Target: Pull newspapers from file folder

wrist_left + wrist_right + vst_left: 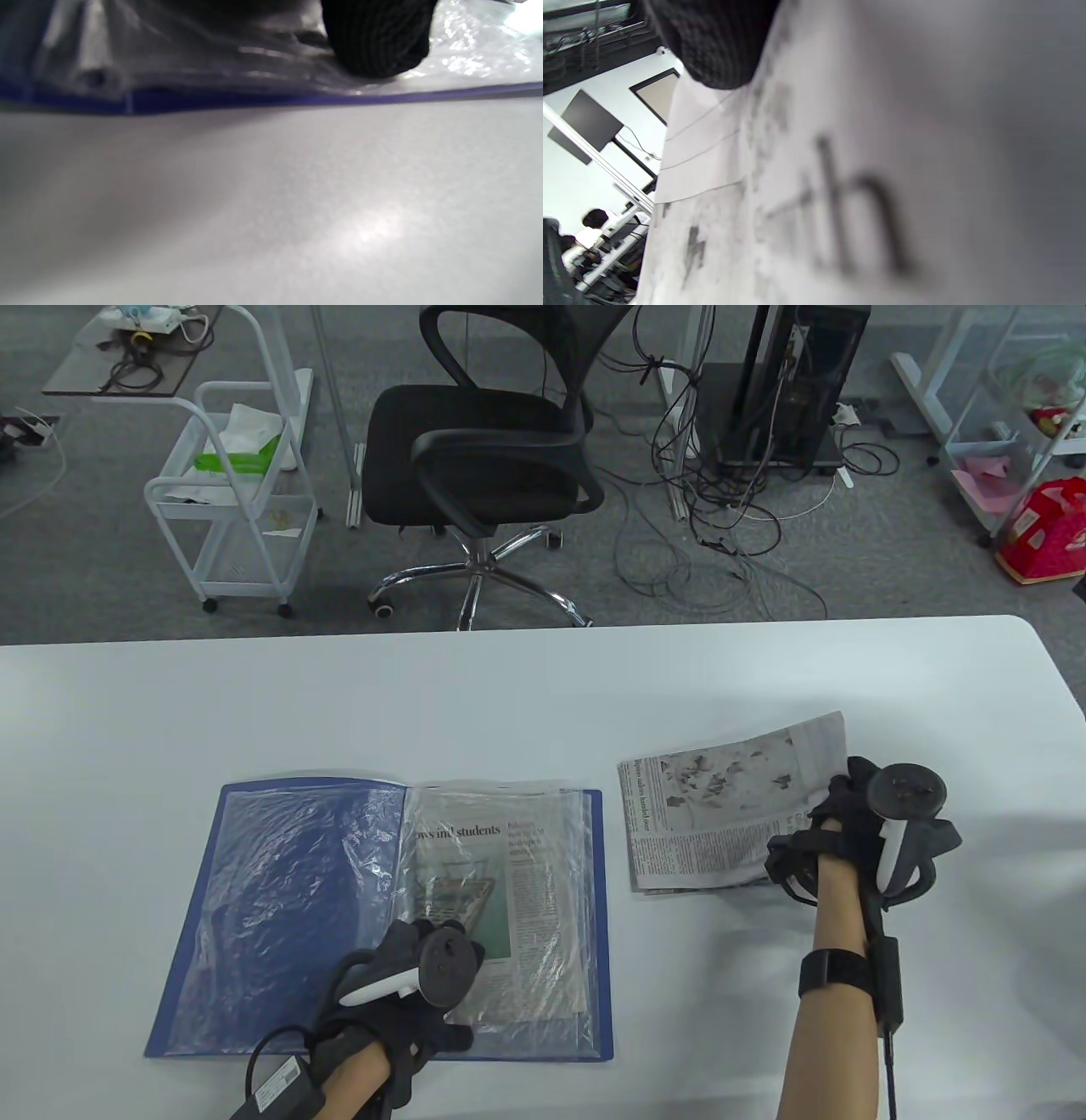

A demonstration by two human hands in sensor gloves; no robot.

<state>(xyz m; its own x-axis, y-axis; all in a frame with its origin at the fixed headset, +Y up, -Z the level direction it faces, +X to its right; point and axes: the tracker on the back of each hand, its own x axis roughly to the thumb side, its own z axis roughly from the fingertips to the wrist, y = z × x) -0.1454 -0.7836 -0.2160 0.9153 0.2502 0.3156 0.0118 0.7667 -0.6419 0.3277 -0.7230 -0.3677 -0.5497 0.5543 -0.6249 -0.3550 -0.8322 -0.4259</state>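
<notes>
An open blue file folder [254,916] with clear plastic sleeves lies on the white table [543,687]. A newspaper [534,882] sits inside its right-hand sleeve. My left hand [407,976] rests on that sleeve near the folder's front edge; in the left wrist view a gloved fingertip [377,38] presses on the plastic above the folder's blue edge [254,101]. My right hand [836,831] grips the right edge of a second, folded newspaper [713,806], which is tilted up on that side to the right of the folder. That newspaper's print fills the right wrist view [840,203].
The table's far edge runs across the middle of the table view. Beyond it stand a black office chair [492,449], a white cart [237,492] and a computer tower with cables [789,390].
</notes>
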